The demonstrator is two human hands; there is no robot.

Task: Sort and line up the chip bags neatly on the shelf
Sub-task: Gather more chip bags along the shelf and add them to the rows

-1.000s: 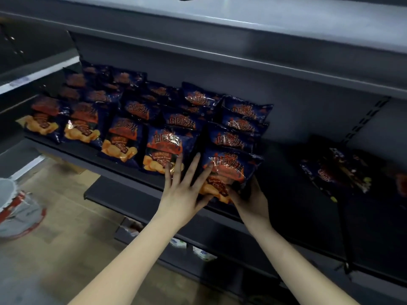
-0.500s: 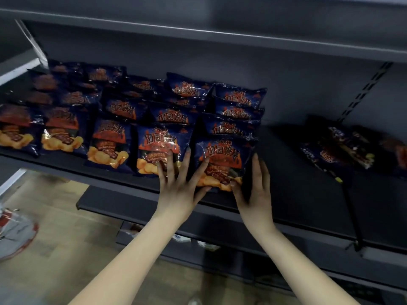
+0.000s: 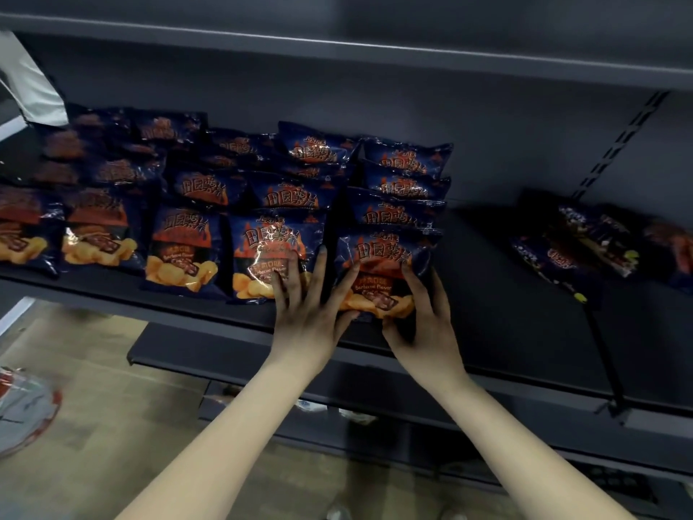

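Head view. Dark grey metal shelf point(image 3: 506, 313) carries overlapping columns of matching bags, each column running from the front edge towards the back wall.

Task item: dark blue foil chip bag with orange flame print point(image 3: 378, 264), frontmost in the rightmost column. It lies near the shelf's front lip and overlaps the bags behind it.

Left hand point(image 3: 307, 305): released, fingers straight and spread. The outer fingers rest on the neighbouring bag point(image 3: 270, 249) of the next column to the left. The index finger lies on the flame-print bag's left side, with the thumb at its lower left edge.

Right hand point(image 3: 423, 320): grasping the flame-print bag at its lower right corner, fingers curled over the right edge and the thumb at the bottom edge.

Further right on the same shelf, well apart from the columns: loose pile of dark snack bags point(image 3: 562, 253), lying at mixed angles; print too dim to read.

Below the shelf: pale wood floor point(image 3: 93, 425).
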